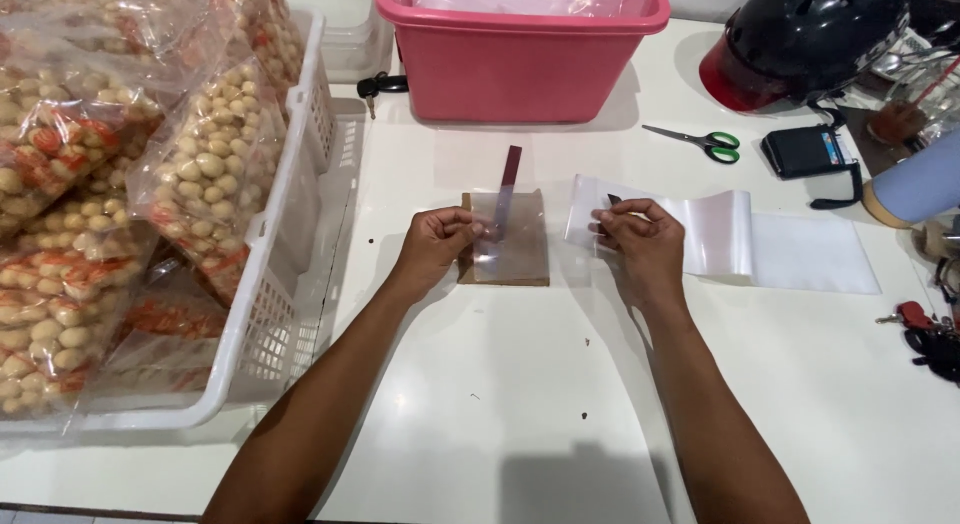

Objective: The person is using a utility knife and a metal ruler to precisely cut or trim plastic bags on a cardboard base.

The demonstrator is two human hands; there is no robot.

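Left hand pinched clear plastic bag over brown board. Right hand fingers curled on plastic strip, small dark object at fingertips unclear. Bag edges hard to trace.

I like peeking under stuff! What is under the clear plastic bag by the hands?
Under the clear plastic bag lies a brown cardboard square on the white table. Anything beneath the cardboard is hidden.

White table with pink tub, white basket, scissors, brown board, clear plastic strip.
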